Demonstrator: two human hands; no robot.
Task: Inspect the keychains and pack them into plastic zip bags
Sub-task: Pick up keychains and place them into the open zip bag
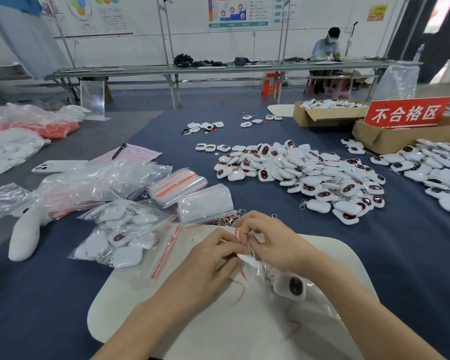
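Brightness: you have bright, even, diffuse indoor light.
Shadows: your left hand (205,261) and right hand (270,240) throw only faint, soft shadows on the white mat (218,328).
Glare: white glints on the clear bags (89,183) at 9 o'clock and on the zip bag (264,268) you pinch.
Distortion: the far table (218,68) bows at 12 o'clock.
Blur: the posters (239,11) at 12 o'clock are soft and unreadable.
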